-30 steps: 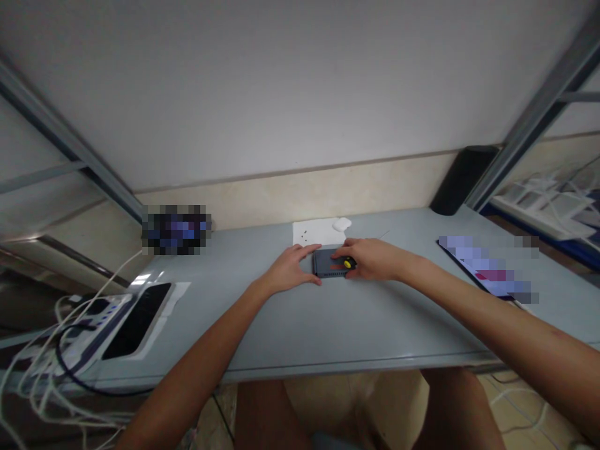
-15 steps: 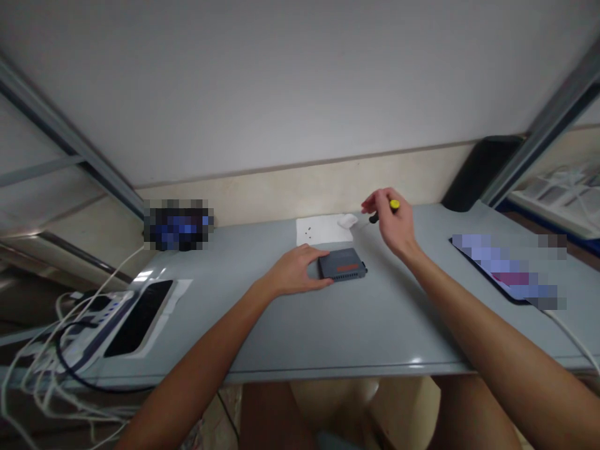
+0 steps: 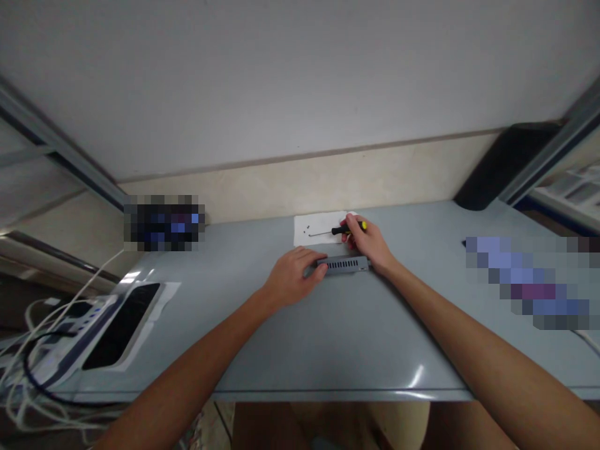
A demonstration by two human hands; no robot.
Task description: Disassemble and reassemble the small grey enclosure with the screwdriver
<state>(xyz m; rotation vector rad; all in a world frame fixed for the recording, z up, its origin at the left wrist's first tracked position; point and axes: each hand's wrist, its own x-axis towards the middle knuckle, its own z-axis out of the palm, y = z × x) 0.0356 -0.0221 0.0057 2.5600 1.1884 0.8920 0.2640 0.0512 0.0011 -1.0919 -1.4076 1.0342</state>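
Observation:
My left hand grips the left end of a small grey box, thumb in front and fingers on top. The box's near side shows a row of dark vent slots, and it stands tilted on the desk. In my right hand is a screwdriver with a black and yellow handle. Its thin shaft points left, the tip at one of several tiny dark screws on a white sheet of paper. Part of the paper is hidden behind my right hand.
A dark phone and a power strip with tangled white cables lie on the left. Blurred-out items sit at the back left and on the right. A black cylinder leans at the back right, by the wall.
My right hand has come down and left, bringing the screwdriver tip to the screws on the paper. The box has been tipped so that its vented side faces me.

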